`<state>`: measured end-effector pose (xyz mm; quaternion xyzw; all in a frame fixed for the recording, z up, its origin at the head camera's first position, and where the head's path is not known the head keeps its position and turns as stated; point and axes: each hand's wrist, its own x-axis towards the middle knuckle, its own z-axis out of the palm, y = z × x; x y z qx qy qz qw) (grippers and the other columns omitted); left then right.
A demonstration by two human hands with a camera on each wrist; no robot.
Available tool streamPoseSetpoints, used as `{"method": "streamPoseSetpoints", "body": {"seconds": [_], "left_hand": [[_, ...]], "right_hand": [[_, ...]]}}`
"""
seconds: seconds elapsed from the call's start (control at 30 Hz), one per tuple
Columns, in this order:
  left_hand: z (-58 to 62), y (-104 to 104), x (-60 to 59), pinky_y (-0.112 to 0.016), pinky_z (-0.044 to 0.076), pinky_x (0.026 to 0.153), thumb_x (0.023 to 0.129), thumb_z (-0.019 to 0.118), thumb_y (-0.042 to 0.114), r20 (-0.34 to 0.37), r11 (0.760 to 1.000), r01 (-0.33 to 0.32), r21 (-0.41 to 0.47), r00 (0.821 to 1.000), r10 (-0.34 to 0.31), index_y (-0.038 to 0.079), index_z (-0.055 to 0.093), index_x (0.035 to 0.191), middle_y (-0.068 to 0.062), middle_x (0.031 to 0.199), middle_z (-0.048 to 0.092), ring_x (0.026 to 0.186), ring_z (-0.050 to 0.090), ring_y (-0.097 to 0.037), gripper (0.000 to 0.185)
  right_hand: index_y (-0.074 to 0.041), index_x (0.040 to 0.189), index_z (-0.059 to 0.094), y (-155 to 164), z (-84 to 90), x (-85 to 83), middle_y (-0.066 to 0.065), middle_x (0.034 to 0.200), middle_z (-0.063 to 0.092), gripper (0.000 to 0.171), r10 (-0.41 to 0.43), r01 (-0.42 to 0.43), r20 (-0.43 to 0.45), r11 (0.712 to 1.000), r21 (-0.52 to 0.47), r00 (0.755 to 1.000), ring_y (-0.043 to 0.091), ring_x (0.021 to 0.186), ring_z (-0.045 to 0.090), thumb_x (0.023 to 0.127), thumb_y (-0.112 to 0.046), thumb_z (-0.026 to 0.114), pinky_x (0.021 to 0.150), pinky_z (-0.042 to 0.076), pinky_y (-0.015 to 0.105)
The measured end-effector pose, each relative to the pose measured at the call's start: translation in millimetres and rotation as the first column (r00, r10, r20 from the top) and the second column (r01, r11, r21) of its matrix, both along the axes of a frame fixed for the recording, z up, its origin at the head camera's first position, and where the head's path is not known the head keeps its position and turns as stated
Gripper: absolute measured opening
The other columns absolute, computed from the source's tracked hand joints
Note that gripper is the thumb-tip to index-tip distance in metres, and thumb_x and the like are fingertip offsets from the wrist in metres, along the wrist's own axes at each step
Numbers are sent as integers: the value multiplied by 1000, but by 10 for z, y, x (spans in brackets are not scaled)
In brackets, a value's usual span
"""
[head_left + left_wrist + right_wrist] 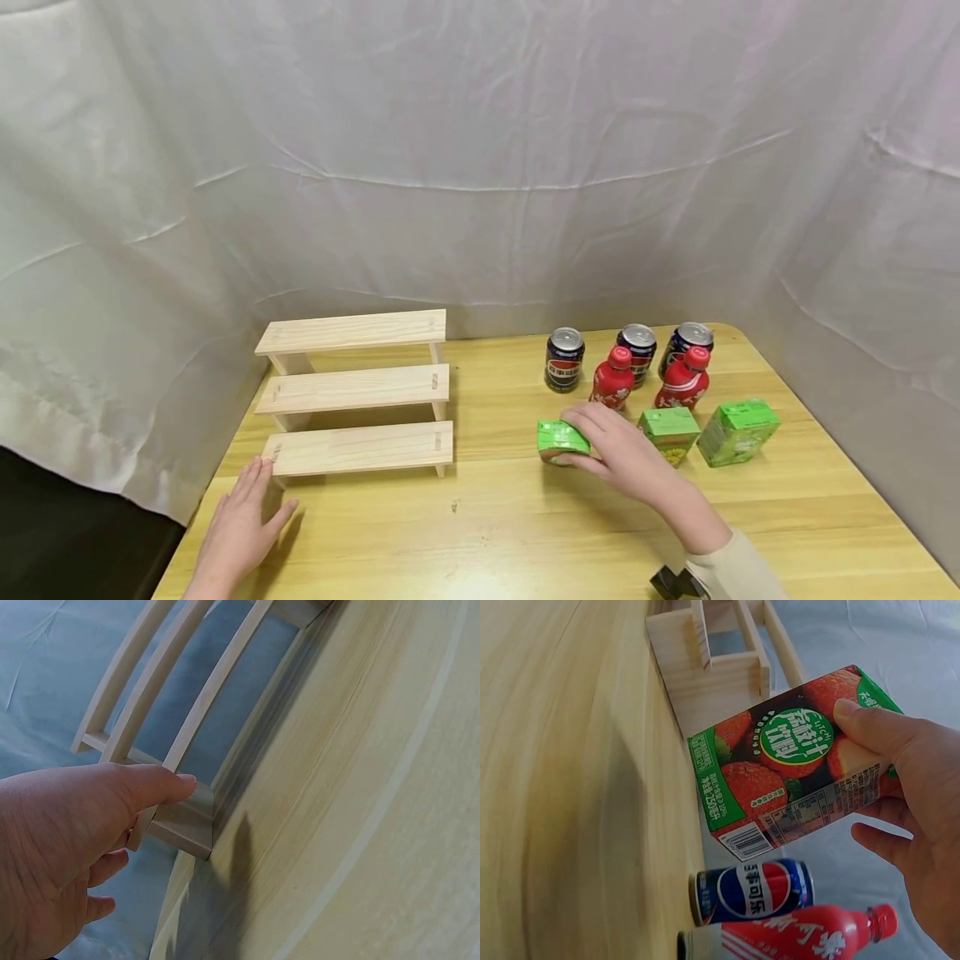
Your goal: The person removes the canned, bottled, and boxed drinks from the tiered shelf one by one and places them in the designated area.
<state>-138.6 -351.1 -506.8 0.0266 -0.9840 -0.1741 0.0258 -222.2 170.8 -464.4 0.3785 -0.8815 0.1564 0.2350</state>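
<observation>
My right hand (622,450) grips a green-topped lychee juice box (558,440) between thumb and fingers. In the right wrist view the box (791,746) shows its red fruit print, held off the table with its shadow on the wood. At the left, my left hand (238,521) has its fingers extended, the fingertips at the front left corner of a three-step wooden rack (360,450). In the left wrist view the thumb of the left hand (67,847) lies across the end of the lowest step; whether it presses there I cannot tell.
Two more juice boxes, one nearer (670,432) and one farther right (738,433), stand beside my right hand. Behind them are two red bottles (684,379) and three dark blue cola cans (564,360). A grey-white curtain (495,167) surrounds the wooden table (420,533).
</observation>
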Motion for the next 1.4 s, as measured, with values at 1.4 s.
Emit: {"method": "streamPoseSetpoints", "body": {"seconds": [1.4], "left_hand": [[-19, -6, -6, -74, 16, 109, 95, 57, 49, -11, 1000, 7, -10, 1000, -7, -10, 20, 150, -35, 155, 17, 142, 18, -54, 89]], "right_hand": [[-10, 127, 60, 260, -171, -140, 6, 117, 63, 52, -128, 120, 82, 988, 92, 988, 25, 111, 60, 84, -33, 76, 93, 55, 45]]}}
